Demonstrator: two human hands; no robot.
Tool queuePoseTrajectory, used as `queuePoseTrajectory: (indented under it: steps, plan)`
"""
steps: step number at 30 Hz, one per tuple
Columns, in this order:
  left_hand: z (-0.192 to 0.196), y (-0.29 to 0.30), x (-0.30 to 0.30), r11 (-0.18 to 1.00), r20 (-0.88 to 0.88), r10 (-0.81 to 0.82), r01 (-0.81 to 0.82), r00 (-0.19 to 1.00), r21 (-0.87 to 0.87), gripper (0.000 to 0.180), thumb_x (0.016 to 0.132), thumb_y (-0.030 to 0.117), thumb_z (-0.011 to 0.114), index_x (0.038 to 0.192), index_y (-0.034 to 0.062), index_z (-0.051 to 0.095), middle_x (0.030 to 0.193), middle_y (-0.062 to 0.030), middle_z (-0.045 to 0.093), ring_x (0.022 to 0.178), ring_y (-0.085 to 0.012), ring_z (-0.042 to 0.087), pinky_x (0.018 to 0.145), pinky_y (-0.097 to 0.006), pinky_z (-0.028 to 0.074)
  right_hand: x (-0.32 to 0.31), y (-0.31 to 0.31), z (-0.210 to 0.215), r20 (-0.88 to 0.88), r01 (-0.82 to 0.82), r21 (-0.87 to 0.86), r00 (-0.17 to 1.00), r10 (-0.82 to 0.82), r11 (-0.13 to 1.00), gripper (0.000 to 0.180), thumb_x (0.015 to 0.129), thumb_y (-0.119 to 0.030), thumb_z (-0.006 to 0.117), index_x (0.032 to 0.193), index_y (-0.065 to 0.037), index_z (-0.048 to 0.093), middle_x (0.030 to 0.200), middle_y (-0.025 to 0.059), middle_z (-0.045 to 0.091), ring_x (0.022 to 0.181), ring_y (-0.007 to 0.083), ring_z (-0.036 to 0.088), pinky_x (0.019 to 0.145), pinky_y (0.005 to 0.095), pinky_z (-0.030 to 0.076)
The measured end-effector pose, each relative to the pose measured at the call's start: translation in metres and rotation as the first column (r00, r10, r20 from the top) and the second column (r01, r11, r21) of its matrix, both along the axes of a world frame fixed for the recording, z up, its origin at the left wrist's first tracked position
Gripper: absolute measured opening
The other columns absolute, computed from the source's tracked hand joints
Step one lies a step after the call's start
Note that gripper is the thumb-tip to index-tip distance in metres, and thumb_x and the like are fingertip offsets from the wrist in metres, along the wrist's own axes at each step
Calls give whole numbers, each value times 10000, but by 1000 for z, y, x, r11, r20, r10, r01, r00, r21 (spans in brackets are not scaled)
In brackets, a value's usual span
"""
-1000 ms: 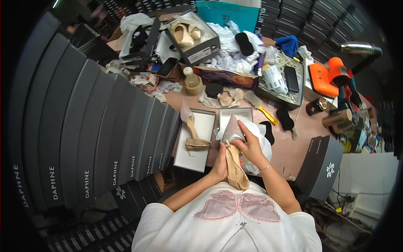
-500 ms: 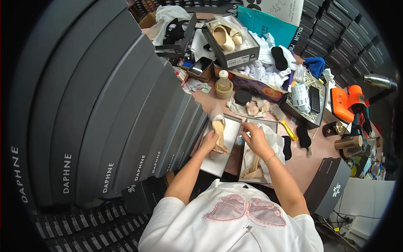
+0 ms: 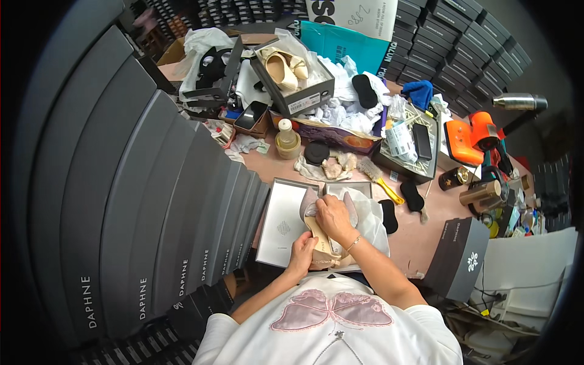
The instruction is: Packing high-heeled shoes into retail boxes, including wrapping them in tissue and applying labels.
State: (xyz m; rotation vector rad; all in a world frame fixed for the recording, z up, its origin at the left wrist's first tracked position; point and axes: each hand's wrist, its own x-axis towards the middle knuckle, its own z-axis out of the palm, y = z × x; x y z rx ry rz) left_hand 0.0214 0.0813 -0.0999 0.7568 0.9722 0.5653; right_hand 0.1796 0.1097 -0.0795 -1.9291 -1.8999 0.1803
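Over the shoebox, my left hand [image 3: 302,253] grips a beige heeled shoe [image 3: 316,230] near its heel end, the toe pointing away from me. White stuffing shows in the toe opening. My right hand [image 3: 334,217] presses against the front of that shoe, fingers closed; what they pinch is hidden. Just right of this hand, the toe of a second shoe [image 3: 351,208] sticks up among white tissue paper [image 3: 370,222] in the grey shoebox [image 3: 348,188]. To the left lies the box lid [image 3: 280,220], its white inside facing up.
Tall stacks of dark shoeboxes [image 3: 152,182] crowd the left side. Beyond the box lie a yellow-handled brush [image 3: 389,190], black pads [image 3: 412,196] and a pump bottle [image 3: 287,140]. An orange tool [image 3: 468,141] stands at right, near a dark upright box [image 3: 456,255].
My left hand has brought the shoe rightward from over the lid to the box. My right hand, apart from it before, has come to the shoe's front. The view has shifted.
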Motion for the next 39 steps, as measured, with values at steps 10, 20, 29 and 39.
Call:
queuePoseTrajectory:
  steps: [10,20,29,39]
  plan:
    - [-22,3,1,983,67,143,-134,987,-121,380,926,177,528,1243,-32,504,1067,-80,625,931,-131,614,807,-263,495,45,15,-30,-924,-33,-364,135,-357,931,238,835,-105,564,1025,26,621,812,22,608,730,91,535,651,253,457]
    - [-57,40,-6,972,-209,230,-212,951,102,513,900,153,604,1352,-5,422,1156,-118,576,1001,-175,575,825,-286,481,14,29,-33,-409,-203,-24,895,176,979,191,727,-87,640,879,-25,543,822,160,534,781,362,575,674,434,493]
    - [-67,87,-21,547,-709,-13,599,705,585,364,810,76,657,1161,0,599,1139,-196,572,1025,-387,540,907,-425,437,73,58,-11,-506,-55,-25,862,35,998,170,832,-109,639,972,-30,583,867,171,566,799,372,594,678,418,501]
    - [-70,92,-19,562,-733,-3,607,680,561,372,795,106,685,1145,7,604,1132,-164,574,1047,-362,534,905,-414,440,243,165,34,267,37,-159,964,6,987,93,746,-83,575,739,-28,650,689,173,658,654,334,668,589,434,534]
